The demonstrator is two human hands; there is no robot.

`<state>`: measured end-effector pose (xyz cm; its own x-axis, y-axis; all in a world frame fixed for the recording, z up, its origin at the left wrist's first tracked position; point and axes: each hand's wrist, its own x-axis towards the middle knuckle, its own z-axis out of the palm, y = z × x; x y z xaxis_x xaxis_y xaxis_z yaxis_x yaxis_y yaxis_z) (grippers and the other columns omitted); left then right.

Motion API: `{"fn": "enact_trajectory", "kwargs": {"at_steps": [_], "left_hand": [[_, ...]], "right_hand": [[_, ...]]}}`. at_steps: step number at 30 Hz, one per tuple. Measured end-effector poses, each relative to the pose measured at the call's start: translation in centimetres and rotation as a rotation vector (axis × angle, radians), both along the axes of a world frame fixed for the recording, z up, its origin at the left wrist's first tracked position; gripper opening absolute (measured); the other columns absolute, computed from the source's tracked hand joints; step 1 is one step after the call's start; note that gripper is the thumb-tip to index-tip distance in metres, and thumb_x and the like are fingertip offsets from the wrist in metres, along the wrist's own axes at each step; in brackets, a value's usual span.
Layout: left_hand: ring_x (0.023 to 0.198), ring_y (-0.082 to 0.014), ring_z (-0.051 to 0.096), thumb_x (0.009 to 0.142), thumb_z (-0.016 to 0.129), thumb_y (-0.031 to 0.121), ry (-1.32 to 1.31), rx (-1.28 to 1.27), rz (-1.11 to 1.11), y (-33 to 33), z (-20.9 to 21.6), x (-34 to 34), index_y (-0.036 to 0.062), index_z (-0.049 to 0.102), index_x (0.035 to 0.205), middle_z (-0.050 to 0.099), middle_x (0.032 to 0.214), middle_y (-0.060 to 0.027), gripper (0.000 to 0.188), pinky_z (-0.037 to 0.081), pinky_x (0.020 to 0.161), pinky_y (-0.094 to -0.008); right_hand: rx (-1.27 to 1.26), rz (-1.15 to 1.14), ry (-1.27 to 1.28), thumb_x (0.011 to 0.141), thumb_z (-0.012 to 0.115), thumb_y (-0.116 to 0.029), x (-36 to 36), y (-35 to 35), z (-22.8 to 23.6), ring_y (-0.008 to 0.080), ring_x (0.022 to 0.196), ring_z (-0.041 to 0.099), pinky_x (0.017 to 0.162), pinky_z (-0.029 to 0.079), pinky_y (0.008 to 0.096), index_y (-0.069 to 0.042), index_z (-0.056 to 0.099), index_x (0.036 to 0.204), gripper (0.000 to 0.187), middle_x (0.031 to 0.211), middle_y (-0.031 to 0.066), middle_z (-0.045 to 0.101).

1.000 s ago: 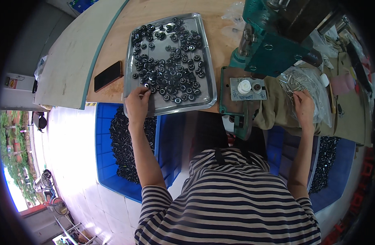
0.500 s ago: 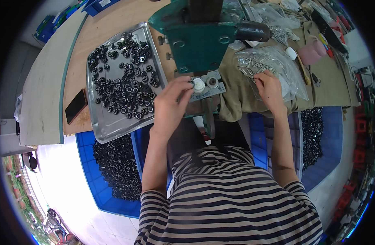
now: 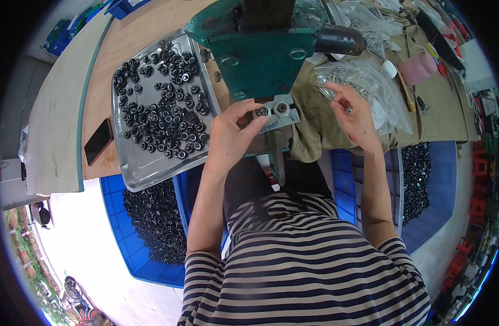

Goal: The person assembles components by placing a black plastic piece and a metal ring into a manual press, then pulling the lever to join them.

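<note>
Between the thumb and fingers of my left hand (image 3: pixel 231 130) is a small black wheel (image 3: pixel 261 111) with a silvery ring. My fingers hold it at the left round seat of the metal fixture (image 3: pixel 286 120), beneath the green press (image 3: pixel 260 60). Beside the wheel, the fixture's right round seat (image 3: pixel 281 108) shows a dark centre. My right hand (image 3: pixel 356 118) is over the cloth near the clear plastic bag of metal pins (image 3: pixel 363 81). Its fingers are curled, and a small shiny pin end (image 3: pixel 348 110) shows between them; most of the pin is hidden.
To the left, a metal tray (image 3: pixel 151 176) carries many black wheels, with a phone (image 3: pixel 99 142) alongside. Blue bins of small black parts (image 3: pixel 151 223) stand below the table on both sides. A pink mug (image 3: pixel 418 68) sits at the back right, and a lever (image 3: pixel 276 163) hangs under the fixture.
The black wheel now shows at the left seat, where a white round piece was visible. My right hand has drawn slightly back from the bag's pins, and a pin end now shows in its fingers.
</note>
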<state>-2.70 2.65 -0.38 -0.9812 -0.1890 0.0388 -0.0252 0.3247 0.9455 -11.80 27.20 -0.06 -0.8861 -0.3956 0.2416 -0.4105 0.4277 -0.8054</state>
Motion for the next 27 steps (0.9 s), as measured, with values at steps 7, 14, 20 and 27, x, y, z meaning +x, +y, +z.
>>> {"fn": "enact_trajectory", "kwargs": {"at_steps": [7, 14, 20, 27], "left_hand": [[0.070, -0.0069, 0.053, 0.078, 0.069, 0.011, -0.034, 0.128, -0.060, -0.3, -0.5, 0.0, 0.0018, 0.065, 0.103, 0.065, 0.100, -0.0066, 0.027, 0.043, 0.059, -0.0212], [0.071, -0.0055, 0.052, 0.079, 0.069, 0.012, -0.010, 0.168, -0.016, -0.1, -0.7, 0.1, 0.0024, 0.065, 0.103, 0.065, 0.101, -0.0055, 0.027, 0.040, 0.058, -0.0195], [0.073, -0.0067, 0.053, 0.078, 0.069, 0.011, -0.029, 0.145, -0.017, -0.1, -0.4, 0.2, 0.0026, 0.065, 0.104, 0.065, 0.102, -0.0058, 0.027, 0.039, 0.059, -0.0203], [0.070, -0.0084, 0.053, 0.078, 0.068, 0.008, -0.015, 0.107, -0.011, -0.2, -0.1, 0.1, 0.0024, 0.065, 0.103, 0.064, 0.098, -0.0066, 0.025, 0.039, 0.058, -0.0212]], "right_hand": [[-0.291, 0.274, -0.124, 0.081, 0.053, 0.003, 1.8, -5.6, 0.6, 0.0046, 0.061, 0.043, 0.056, 0.037, 0.0193, -0.009, 0.056, 0.113, 0.035, 0.069, -0.0023, 0.046], [-0.494, 0.265, -0.193, 0.084, 0.060, -0.007, 1.6, -9.1, 0.1, 0.0097, 0.075, 0.060, 0.067, 0.047, 0.0243, 0.003, 0.054, 0.108, 0.027, 0.081, 0.0045, 0.060], [-0.329, 0.273, -0.095, 0.083, 0.062, -0.009, 1.8, -9.4, 0.7, 0.0149, 0.079, 0.064, 0.066, 0.050, 0.0270, 0.002, 0.056, 0.104, 0.025, 0.085, 0.0105, 0.065], [-0.206, 0.267, 0.053, 0.080, 0.065, -0.012, 2.1, -9.2, 1.1, 0.0189, 0.072, 0.065, 0.063, 0.050, 0.0273, 0.002, 0.057, 0.099, 0.024, 0.081, 0.0127, 0.065]]}}
